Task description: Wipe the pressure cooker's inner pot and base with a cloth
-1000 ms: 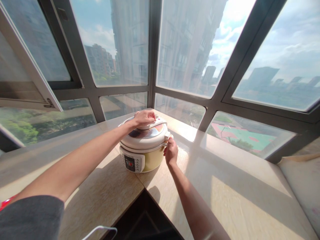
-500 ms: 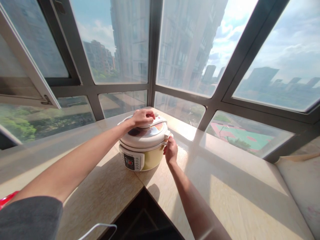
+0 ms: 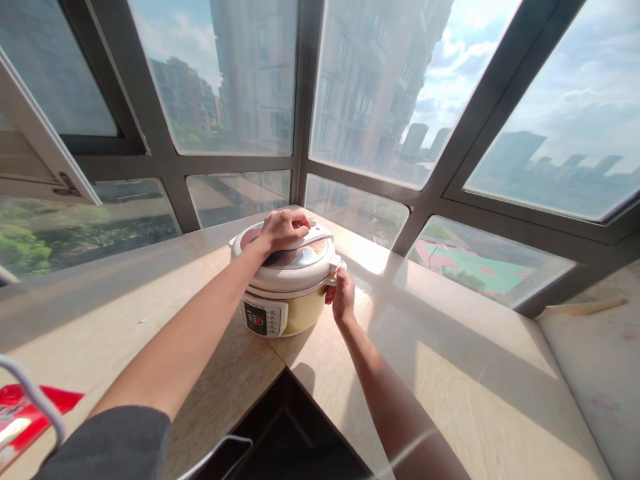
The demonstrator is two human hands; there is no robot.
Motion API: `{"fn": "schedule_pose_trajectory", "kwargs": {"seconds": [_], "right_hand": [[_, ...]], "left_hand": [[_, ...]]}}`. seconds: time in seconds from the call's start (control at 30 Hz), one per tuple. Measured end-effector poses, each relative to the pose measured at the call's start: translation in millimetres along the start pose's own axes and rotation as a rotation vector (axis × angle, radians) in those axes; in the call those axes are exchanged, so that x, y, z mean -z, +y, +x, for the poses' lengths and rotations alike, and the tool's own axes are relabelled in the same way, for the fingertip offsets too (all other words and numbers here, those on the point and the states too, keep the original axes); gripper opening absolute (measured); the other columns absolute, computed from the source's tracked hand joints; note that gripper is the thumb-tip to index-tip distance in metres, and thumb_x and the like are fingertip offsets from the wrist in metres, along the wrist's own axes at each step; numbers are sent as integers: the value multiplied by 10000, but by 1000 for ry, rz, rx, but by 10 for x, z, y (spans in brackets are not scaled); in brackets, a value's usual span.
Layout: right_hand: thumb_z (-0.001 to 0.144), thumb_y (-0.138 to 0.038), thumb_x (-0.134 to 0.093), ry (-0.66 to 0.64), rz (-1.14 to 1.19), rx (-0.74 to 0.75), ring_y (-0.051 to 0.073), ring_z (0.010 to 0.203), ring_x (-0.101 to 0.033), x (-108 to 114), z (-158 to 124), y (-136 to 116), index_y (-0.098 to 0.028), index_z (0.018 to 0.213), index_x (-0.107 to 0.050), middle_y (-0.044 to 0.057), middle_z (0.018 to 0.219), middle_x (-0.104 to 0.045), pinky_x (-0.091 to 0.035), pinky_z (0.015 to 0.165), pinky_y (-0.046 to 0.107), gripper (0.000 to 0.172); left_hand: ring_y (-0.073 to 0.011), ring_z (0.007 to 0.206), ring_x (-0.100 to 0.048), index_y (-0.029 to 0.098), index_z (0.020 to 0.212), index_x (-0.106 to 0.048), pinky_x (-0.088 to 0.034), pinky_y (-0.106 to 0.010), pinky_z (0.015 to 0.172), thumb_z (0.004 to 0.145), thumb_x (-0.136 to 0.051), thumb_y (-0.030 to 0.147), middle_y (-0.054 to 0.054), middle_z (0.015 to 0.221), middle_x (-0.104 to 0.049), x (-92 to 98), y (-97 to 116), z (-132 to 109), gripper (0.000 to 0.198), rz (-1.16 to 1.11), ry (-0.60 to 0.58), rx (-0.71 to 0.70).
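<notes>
A white and olive-gold electric pressure cooker [image 3: 306,313] stands upright on the stone ledge, its control panel [image 3: 263,318] facing front left. The lid [image 3: 300,267] rests on top of its body. My left hand [image 3: 284,228] is closed on the white lid handle [image 3: 320,233], palm down, with the fingers curled over it. At the cooker's right side, my right hand [image 3: 343,299] is wrapped round the side handle [image 3: 334,270]. Part of the lid's top lies hidden under my left hand and forearm.
Pale stone ledge [image 3: 460,393] runs along both window sides, with a dark opening [image 3: 290,440] at its inner corner. A red packet [image 3: 37,417] lies at the lower left. White cables [image 3: 220,450] cross the foreground. Grey window frames [image 3: 300,120] rise behind the cooker.
The view has shifted slightly, bringing the red packet and a thick cable further into sight. My left forearm has swung a little rightward in view. Both hands keep their holds.
</notes>
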State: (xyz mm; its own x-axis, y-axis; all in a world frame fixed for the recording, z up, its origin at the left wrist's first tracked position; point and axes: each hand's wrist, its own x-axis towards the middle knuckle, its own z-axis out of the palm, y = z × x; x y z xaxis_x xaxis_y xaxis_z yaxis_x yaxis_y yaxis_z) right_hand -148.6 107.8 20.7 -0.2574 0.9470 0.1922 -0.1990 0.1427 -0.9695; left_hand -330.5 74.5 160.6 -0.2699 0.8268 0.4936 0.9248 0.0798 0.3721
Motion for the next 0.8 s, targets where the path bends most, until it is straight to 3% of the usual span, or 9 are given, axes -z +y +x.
{"fn": "schedule_pose_trajectory", "kwargs": {"seconds": [0.27,0.6,0.8], "right_hand": [[797,-629,-518,44,62,-107,103,298,-378,16,11,-58,-237,573,-503,-65,327,-401,-262,342,227,452],[733,-686,-579,43,152,-152,81,288,-309,1,-10,-60,-239,579,-488,-87,359,-375,-216,317,225,481],[733,-684,-581,57,211,-172,81,272,-311,-30,-32,-30,-233,587,-496,-80,333,-379,-175,321,221,481]], "left_hand": [[-254,975,-721,261,898,-791,-479,-346,951,745,-561,351,-19,966,-803,43,41,-13,290,-23,-19,25],[-273,1029,-715,283,919,-800,-472,-368,985,756,-513,415,-12,1006,-803,63,-1,-21,356,-27,-24,-7],[-267,1051,-708,277,911,-790,-456,-381,1023,780,-479,443,-16,1020,-800,49,-53,-31,377,-74,-10,-118]]}}
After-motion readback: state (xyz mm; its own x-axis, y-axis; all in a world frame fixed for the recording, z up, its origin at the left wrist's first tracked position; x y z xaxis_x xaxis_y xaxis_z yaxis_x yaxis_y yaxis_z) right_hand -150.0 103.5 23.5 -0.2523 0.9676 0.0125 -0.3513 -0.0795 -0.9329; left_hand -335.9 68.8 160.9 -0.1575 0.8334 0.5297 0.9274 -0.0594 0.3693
